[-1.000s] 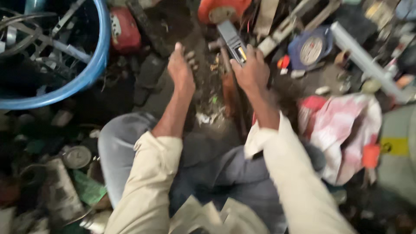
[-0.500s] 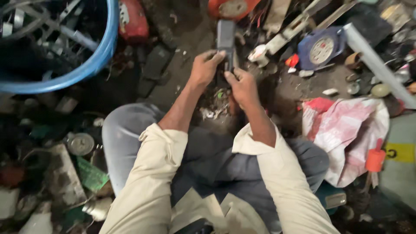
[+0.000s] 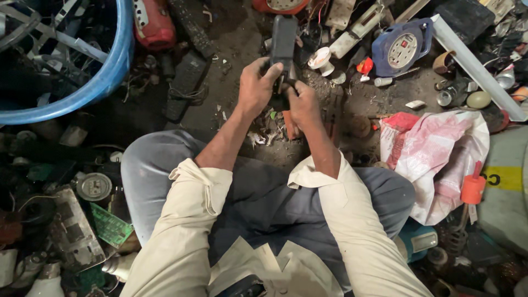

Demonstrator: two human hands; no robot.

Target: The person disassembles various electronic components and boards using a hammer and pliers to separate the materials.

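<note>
I have both hands up in front of my knees, at the far middle of the scene, closed together on one dark remote-shaped device (image 3: 284, 38); my left hand (image 3: 256, 88) wraps its lower left side with the thumb laid across the front, and my right hand (image 3: 302, 102) clamps the bottom end from the right, fingers curled tight on it; the two hands touch each other at the device's lower end, so the grip is firm on both sides, nothing loose; the device stands nearly upright, its upper half sticking clear above my knuckles, held off the dirt floor (image 3: 242, 33); I sit with grey trousers (image 3: 258, 192) and rolled cream sleeves (image 3: 192, 192) filling the near part of the view; far left sits a big blue tub (image 3: 104, 77) full of metal scrap, and just right of it a red casing (image 3: 154, 25); a black keyboard-like slab (image 3: 184, 85) lies on the ground left of my left hand; far right there is a blue cable reel (image 3: 401, 47) beside a long pale bar (image 3: 476, 69); nearer on the right a pink and white plastic bag (image 3: 445, 154) lies crumpled by my knee, an orange spool (image 3: 473, 190) at its edge; a green circuit board (image 3: 110, 225) lies near left.
</note>
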